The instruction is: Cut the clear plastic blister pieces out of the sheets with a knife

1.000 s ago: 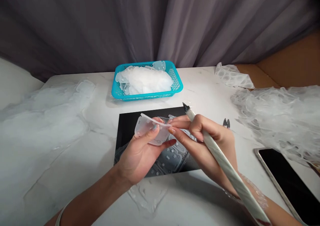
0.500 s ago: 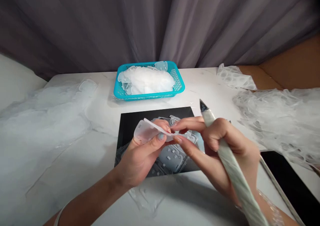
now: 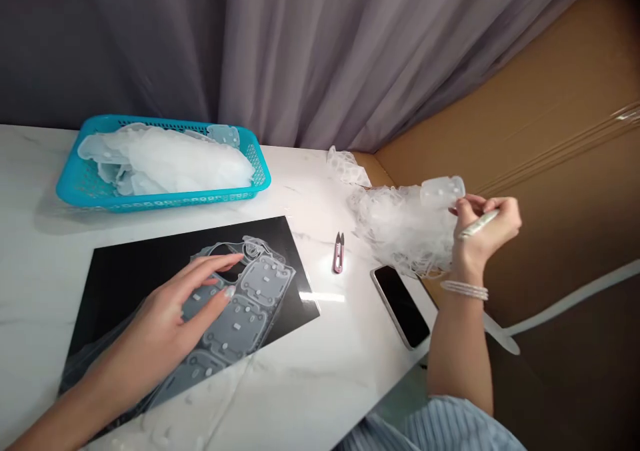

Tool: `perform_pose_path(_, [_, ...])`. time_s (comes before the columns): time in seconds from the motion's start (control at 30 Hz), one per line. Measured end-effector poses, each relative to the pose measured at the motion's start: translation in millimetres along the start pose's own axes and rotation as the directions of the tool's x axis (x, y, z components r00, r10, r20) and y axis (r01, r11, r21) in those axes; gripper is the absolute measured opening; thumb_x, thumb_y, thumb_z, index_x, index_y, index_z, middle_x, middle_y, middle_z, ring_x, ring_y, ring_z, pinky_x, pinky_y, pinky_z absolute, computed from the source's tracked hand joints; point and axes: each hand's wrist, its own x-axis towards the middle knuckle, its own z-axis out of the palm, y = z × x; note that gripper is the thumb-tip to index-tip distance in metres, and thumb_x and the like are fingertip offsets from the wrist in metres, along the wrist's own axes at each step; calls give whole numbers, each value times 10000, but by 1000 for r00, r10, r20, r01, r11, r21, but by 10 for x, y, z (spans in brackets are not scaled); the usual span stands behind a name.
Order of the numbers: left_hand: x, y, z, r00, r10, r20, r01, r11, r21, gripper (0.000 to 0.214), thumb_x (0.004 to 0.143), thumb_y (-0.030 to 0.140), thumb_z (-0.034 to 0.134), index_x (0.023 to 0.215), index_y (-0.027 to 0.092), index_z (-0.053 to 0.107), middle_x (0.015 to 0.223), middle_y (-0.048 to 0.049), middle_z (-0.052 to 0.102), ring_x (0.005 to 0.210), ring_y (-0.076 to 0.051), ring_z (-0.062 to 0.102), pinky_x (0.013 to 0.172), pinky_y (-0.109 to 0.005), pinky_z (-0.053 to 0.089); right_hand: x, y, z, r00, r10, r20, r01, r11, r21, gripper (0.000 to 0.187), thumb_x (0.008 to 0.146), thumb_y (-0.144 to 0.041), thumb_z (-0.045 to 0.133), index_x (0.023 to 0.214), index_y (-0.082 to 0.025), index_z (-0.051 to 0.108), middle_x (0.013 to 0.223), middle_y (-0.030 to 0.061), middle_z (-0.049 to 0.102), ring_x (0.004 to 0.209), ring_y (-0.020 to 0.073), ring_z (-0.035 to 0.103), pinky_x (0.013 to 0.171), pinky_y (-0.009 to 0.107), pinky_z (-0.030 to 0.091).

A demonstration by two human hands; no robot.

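Observation:
My left hand (image 3: 175, 311) hovers over or rests lightly on a sheet of clear, rubbery molded pieces (image 3: 235, 331), its thumb and fingers apart. The sheet lies across a black board (image 3: 295, 258), partly hidden by that hand. Far to the right, my right hand (image 3: 487, 228) pinches a single translucent molded piece (image 3: 443, 191) by its edge. A slim tool wrapped in pale material (image 3: 479, 224) is also tucked in this hand; its dark tip, seen earlier, is hidden now. Below the held piece lies a heap of clear netted scrap (image 3: 405, 231).
A blue basket (image 3: 165, 201) full of translucent pieces stands at the back left. Small thread snips (image 3: 339, 254) and a phone (image 3: 403, 308) lie on the white marbled table (image 3: 345, 358). A cardboard wall (image 3: 565, 158) rises on the right, beside another scrap piece (image 3: 347, 168).
The view has swung right. My hands have separated: the right carried the translucent piece off to the scrap heap, while the left let go and opened over the sheet.

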Motion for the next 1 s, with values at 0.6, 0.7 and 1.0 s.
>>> perform_pose_path(0.6, [818, -381, 120, 921, 371, 123, -325, 552, 768, 479, 932, 72, 389, 1370, 127, 576, 1113, -150, 654, 1078, -302, 603, 913, -424, 492, -1908, -1061, 661, 520, -222, 824, 29, 970, 243, 262, 851, -264, 585, 805, -256, 327, 871, 37, 657, 758, 205, 607, 679, 300, 439])
perform_pose_path(0.7, [850, -252, 81, 933, 341, 116, -290, 520, 803, 563, 879, -16, 396, 1385, 161, 567, 1050, -138, 646, 1026, -303, 600, 830, -415, 488, -1970, -1123, 824, 484, -288, 826, 25, 948, 316, 238, 833, -196, 532, 783, -253, 306, 807, 8, 625, 692, 168, 553, 656, 270, 407])
perform_pose_path(1.0, [969, -132, -29, 927, 369, 69, -288, 579, 762, 407, 930, 25, 402, 1241, 120, 646, 1266, -176, 585, 1167, -289, 568, 883, -396, 507, -1652, -1049, 841, 653, -299, 695, 195, 954, 228, 171, 892, -146, 395, 752, -240, 366, 711, -2, 484, 675, 170, 436, 670, 290, 337])
